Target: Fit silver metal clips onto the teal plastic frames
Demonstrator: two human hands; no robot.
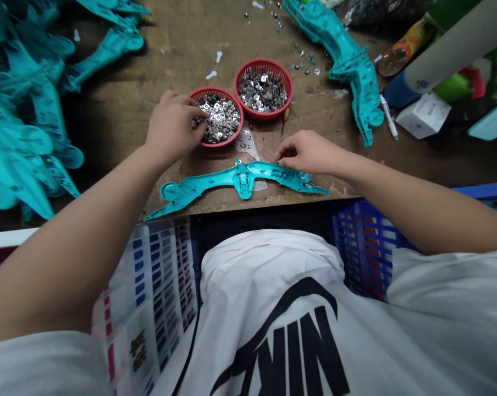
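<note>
While the left hand (172, 126) sits curled over the nearer red plastic basket (232, 102), its fingertips (199, 124) reach down among the small silver metal pieces (221, 118) inside; whether they pinch any piece cannot be told. The right hand (310, 154) is loosely bent and not clenched, with its fingers (282, 155) resting on the long teal plastic part (242, 179). That part lies flat at the near edge of the wooden bench (182, 49), one end jutting past the edge, in front of the basket. A second red basket (265, 63), holding similar metal pieces, stands just beside the first. More teal parts (26, 137) lie heaped at left; another teal part (353, 71) lies at upper right among scattered metal bits (308, 58). A blue plastic crate (368, 247) sits below the bench edge.
</note>
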